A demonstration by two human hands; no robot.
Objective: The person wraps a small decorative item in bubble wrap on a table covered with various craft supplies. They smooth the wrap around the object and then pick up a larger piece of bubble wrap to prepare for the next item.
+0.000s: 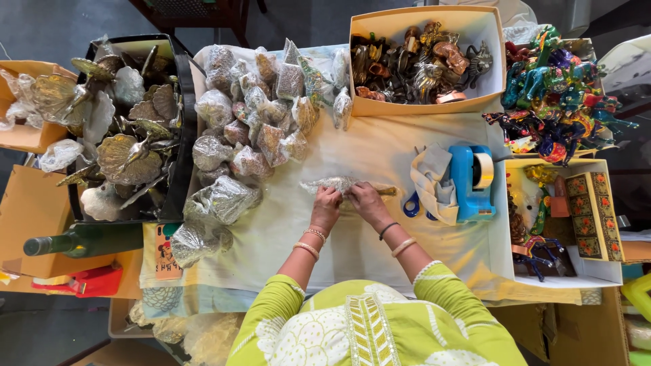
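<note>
— So, what is on the big table [380, 156]?

— A cloth covers it. At the far left is a black bin [182, 135] of shiny shell dishes. Next to it is a heap of wrapped bags [254, 115].

— And the boxes?

— One box [380, 107] at the top holds metal figures. A blue tape holder [469, 181] sits to the right.

— What do the hands do?

— The left hand [327, 205] and right hand [367, 200] both press down on a small wrapped piece [333, 183], in the middle of the table, just in front of the person. The fingers curl on it, side by side.

— What could go wrong?

— I think the thin wrap could tear if they pull hard. The piece could slip out too, because the wrap looks smooth.
</note>
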